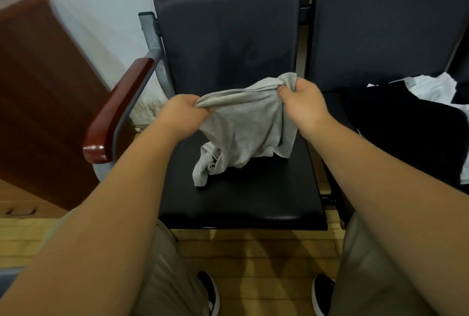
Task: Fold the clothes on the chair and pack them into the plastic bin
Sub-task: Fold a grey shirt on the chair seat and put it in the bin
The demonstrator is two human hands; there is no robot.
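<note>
A light grey garment (243,128) hangs between my two hands over the black chair seat (243,201). My left hand (185,112) grips its top edge at the left. My right hand (304,105) grips the bunched top corner at the right. The garment's lower end droops and touches the seat in a crumpled fold. A black garment (406,133) and a white garment (431,87) lie piled on the neighbouring seat to the right. No plastic bin is in view.
A wooden armrest (119,110) on a grey metal frame borders the seat on the left. A brown wooden cabinet (43,87) stands further left. The chair backs (228,31) rise behind. My legs and shoes stand on the wooden floor (253,252) below.
</note>
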